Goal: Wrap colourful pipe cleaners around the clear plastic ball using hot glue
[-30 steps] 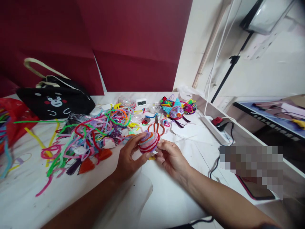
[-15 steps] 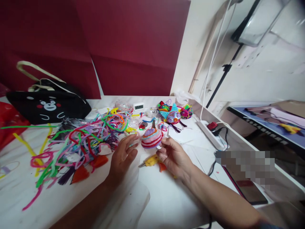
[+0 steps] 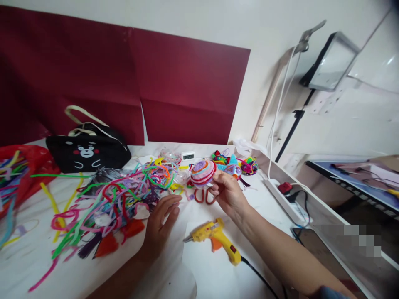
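Observation:
Between the fingers and thumb of my right hand (image 3: 230, 195) is a ball covered in pipe cleaners (image 3: 202, 173), striped pink, red, orange and purple. Its banded side faces up and toward me. My left hand (image 3: 161, 222) hovers to the left, fingers and thumb apart, holding nothing. Below the hands, a yellow glue gun (image 3: 208, 231) lies on white paper with its nozzle pointing left. Dark red looped handles (image 3: 200, 200), apparently of scissors, lie just under the ball; the rest of that tool is hidden.
A tangled heap of pipe cleaners (image 3: 118, 199) spreads left of my hands. Behind stand a black bag (image 3: 90, 154), a small digital clock (image 3: 188, 157) and colourful pipe-cleaner figures (image 3: 248, 165). A power strip (image 3: 288, 203) runs along the right edge, near a phone (image 3: 321, 249).
The camera view has tilted upward. My right hand has lifted the ball farther from the glue gun, which now shows whole. My left hand stays apart from the ball.

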A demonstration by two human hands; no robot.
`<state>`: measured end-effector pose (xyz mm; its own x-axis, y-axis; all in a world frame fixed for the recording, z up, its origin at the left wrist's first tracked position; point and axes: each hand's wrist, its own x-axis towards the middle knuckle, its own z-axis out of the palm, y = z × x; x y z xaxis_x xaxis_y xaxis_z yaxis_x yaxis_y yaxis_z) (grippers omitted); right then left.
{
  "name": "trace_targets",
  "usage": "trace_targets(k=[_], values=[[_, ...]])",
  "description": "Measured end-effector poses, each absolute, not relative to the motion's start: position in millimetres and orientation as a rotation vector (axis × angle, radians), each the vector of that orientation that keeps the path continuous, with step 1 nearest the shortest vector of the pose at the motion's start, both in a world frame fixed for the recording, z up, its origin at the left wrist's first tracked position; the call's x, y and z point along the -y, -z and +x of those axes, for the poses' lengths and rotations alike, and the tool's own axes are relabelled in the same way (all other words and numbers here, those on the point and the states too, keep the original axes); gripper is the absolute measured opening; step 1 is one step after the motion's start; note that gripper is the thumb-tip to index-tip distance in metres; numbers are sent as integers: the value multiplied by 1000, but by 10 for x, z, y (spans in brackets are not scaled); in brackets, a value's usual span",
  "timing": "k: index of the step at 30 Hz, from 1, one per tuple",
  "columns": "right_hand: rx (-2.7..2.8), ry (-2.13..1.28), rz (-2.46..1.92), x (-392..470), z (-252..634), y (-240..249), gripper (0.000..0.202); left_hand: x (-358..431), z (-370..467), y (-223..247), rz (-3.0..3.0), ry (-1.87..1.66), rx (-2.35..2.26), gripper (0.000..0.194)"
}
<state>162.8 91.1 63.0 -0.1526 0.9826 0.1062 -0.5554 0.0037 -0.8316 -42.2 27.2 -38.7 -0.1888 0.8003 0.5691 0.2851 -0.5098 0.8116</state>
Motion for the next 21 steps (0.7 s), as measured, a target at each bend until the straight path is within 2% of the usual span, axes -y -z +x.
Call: trace_targets(k=[5,10,15,21], values=[[1000,-1402,-658,-1007,1593,-541,18,-305,-464,432,1735,-1756,-1305,28],[1329,-1249,-684,-1041,1571,-467,12,-320,-513,474,1774,-1703,-1398,32],[1411,-1246,-651,-1115,1538,-383,9,-349,-565,599,1795,-1653,-1432,29],[1681,-1070,-500,-1160,1531,-195,7,-350,-598,705,1607,-1627,-1370,27]])
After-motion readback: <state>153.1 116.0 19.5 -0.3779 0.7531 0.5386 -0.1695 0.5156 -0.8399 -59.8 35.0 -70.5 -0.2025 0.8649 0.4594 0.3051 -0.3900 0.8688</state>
